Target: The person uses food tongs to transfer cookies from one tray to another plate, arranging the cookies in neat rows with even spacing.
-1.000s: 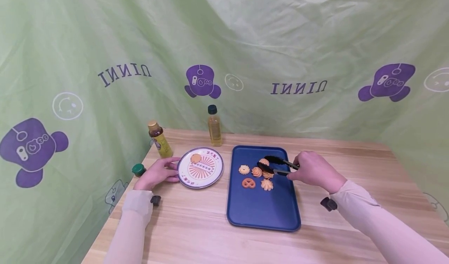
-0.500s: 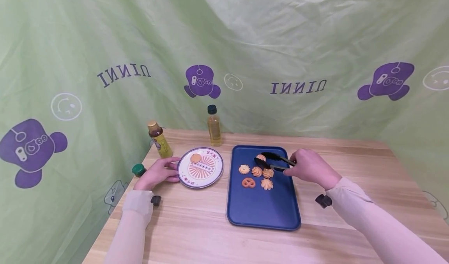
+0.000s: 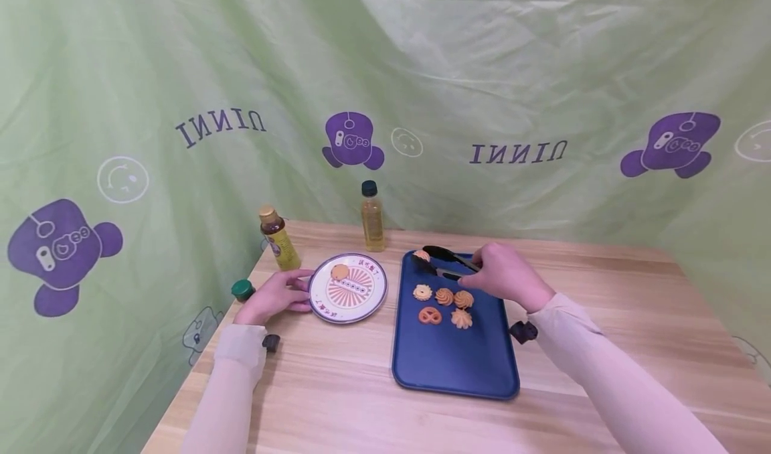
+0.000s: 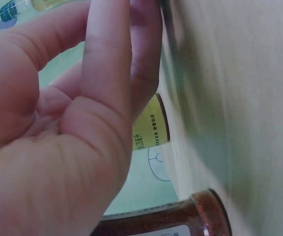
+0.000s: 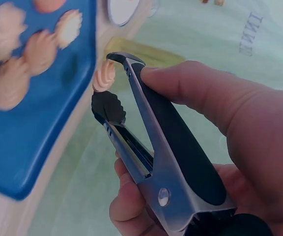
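In the head view my right hand [image 3: 508,276] grips black-and-metal tongs [image 3: 452,258] above the far left part of the blue tray [image 3: 454,367]. A swirled cookie [image 5: 104,77] sits between the tong tips, raised off the tray in the right wrist view. Several cookies [image 3: 444,296] and a pretzel [image 3: 430,316] lie on the tray. To the left, a patterned white plate [image 3: 357,311] bears one round cookie [image 3: 340,272]. My left hand [image 3: 279,298] rests at its left rim, fingers fairly straight. Those fingers hide the plate in the left wrist view.
A bottle of yellow liquid [image 3: 373,226] stands behind the plate. At the left edge are a yellow-labelled bottle [image 3: 283,246] and a green-capped jar [image 3: 243,290], partly behind my left hand. A green curtain [image 3: 421,72] hangs behind the table [image 3: 337,387].
My right hand has moved left and back with the tongs, lifting the swirled cookie away from the other cookies. The left hand and plate have stayed in place.
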`<state>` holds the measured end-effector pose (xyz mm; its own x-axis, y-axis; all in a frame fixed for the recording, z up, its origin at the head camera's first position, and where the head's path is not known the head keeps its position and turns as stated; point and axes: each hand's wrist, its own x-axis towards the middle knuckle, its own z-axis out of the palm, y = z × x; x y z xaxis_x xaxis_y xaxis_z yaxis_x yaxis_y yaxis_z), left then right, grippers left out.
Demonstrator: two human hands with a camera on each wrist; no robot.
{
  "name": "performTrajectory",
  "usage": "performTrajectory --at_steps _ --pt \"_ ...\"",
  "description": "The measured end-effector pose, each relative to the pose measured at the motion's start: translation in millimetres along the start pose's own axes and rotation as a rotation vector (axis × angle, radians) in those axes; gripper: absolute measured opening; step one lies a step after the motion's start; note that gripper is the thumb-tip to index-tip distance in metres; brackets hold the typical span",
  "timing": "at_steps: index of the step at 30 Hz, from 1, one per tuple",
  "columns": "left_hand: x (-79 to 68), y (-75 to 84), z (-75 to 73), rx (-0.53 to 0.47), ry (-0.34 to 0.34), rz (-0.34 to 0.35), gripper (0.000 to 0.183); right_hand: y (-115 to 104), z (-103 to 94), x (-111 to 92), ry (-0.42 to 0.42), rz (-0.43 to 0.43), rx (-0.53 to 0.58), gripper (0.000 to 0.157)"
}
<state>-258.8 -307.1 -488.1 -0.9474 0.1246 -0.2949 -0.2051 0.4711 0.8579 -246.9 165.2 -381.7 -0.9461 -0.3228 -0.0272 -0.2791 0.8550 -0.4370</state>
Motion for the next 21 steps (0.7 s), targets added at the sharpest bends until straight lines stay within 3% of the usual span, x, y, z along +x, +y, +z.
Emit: performTrajectory --at_steps 7,16,21 --pt "-2.6 2.5 -0.7 0.001 -0.005 0.013 0.065 -37 12.8 17 0.004 -0.049 0.037 0.057" --pt "-2.3 -0.1 2.0 -0.022 0.004 -0.011 0.065 -69 51.9 34 -0.031 0.016 0.124 0.027" --pt "-2.5 0.9 0.5 -0.016 0.011 -0.008 0.065 -81 67.9 41 -0.012 0.020 0.105 0.030"
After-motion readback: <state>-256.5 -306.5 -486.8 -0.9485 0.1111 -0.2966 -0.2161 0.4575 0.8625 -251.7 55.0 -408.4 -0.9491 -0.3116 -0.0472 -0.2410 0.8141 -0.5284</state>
